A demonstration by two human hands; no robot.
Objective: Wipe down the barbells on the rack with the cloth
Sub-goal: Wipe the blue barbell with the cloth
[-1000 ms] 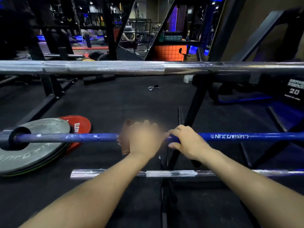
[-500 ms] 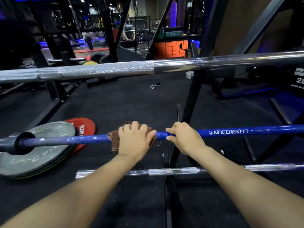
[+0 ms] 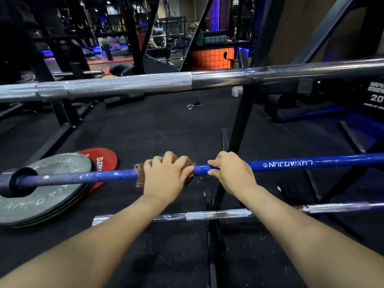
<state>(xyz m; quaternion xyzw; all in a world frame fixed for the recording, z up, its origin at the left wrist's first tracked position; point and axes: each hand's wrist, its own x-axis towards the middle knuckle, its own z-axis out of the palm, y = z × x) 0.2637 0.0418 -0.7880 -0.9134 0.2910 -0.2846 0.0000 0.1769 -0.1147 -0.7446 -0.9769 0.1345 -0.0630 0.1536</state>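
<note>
Rack: the black rack (image 3: 239, 129) holds three bars lying left to right: a silver barbell (image 3: 128, 85) on the far, high level, the blue barbell (image 3: 301, 163) in the middle, and a thin chrome bar (image 3: 218, 215) on the near, low level.
Blue barbell: it crosses the view with its right end a little higher, and its dark sleeve (image 3: 12, 179) is at the left edge.
Cloth: the brown cloth (image 3: 140, 176) is wrapped on the blue barbell under my left hand; only its edges show at both sides of the hand.
Change: compared with half a second ago, my left hand with the cloth sits almost at the same place on the bar, still just beside my right hand; one second ago it was blurred.
Left hand: my left hand (image 3: 166, 177) curls its fingers over the cloth and the bar and grasps both.
Right hand: my right hand (image 3: 230, 175) grips the bare blue bar, thumb and fingers closed around it, just right of the cloth.
Floor: gray and red weight plates (image 3: 45, 196) lie stacked at the left, and a small metal clip (image 3: 192, 106) lies far on the black mat.
</note>
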